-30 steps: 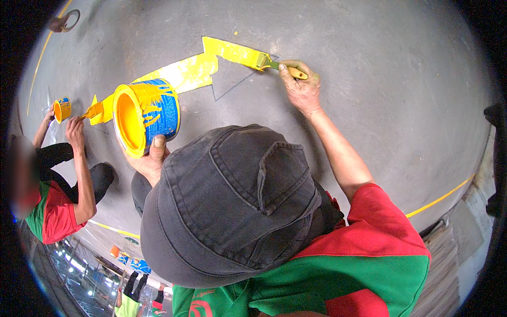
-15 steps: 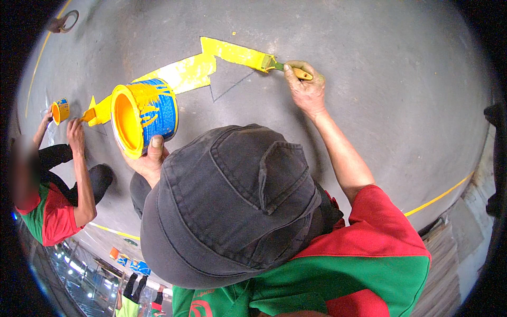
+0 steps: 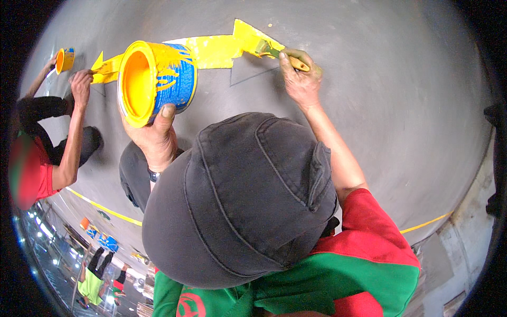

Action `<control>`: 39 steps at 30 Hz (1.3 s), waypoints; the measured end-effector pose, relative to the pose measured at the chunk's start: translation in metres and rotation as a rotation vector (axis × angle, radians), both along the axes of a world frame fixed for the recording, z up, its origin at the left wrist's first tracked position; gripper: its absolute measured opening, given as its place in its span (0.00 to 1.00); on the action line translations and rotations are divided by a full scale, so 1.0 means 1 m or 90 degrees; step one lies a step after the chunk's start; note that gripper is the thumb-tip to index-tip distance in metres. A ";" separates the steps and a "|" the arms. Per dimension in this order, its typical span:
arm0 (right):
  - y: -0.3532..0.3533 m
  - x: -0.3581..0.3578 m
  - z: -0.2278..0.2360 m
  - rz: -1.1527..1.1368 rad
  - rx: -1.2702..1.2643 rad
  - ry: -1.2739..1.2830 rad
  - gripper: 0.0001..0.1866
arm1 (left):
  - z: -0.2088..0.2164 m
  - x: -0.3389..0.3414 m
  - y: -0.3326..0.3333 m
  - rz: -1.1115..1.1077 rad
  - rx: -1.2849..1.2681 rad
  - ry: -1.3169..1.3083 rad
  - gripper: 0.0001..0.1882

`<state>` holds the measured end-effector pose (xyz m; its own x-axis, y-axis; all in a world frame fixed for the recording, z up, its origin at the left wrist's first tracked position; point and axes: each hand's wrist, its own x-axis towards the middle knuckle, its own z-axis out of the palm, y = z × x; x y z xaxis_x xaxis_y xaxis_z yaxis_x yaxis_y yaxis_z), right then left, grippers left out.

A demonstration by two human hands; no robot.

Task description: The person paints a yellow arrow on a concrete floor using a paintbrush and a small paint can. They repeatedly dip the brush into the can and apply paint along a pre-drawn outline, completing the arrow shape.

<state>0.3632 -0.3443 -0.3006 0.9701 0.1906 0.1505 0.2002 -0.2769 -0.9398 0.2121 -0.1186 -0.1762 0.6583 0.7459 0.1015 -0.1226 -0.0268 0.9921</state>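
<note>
My left hand (image 3: 153,134) grips a blue and yellow paint can (image 3: 179,87) from below. The can is tipped with its mouth to the left, and yellow paint coats its inside and rim. In my right hand (image 3: 303,84) is the yellow handle of a paintbrush (image 3: 293,62). Its green-smeared ferrule and bristles touch a wet yellow painted arrow (image 3: 216,50) on the grey surface. The brush sits in the upper half of the arrowhead, near its right point. Below it, a thin drawn line (image 3: 256,76) outlines the unpainted lower half.
At the left, a co-worker's hand (image 3: 81,87) brushes the arrow's other end, beside a smaller paint can (image 3: 65,60). A dark cap (image 3: 248,190) covers the lower middle. Yellow lines (image 3: 116,214) cross the surface. More people (image 3: 91,285) and blue cans (image 3: 108,243) appear lower left.
The view has shifted, so the arrow sits higher and farther right. My brush has moved back from the arrowhead's right end into its yellow area. Both hands keep their holds.
</note>
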 end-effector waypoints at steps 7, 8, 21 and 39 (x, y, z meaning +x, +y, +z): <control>0.005 0.008 -0.017 0.051 -0.036 0.010 0.08 | -0.007 -0.003 0.008 0.012 0.016 0.003 0.46; -0.001 0.009 -0.016 0.059 -0.059 0.005 0.08 | -0.007 -0.003 0.008 0.015 0.011 -0.001 0.46; -0.008 0.017 -0.002 0.096 -0.111 -0.017 0.10 | -0.017 -0.010 0.015 0.031 -0.014 -0.016 0.44; 0.006 0.029 -0.010 0.113 -0.193 -0.012 0.11 | -0.014 -0.013 0.016 0.035 0.010 -0.040 0.43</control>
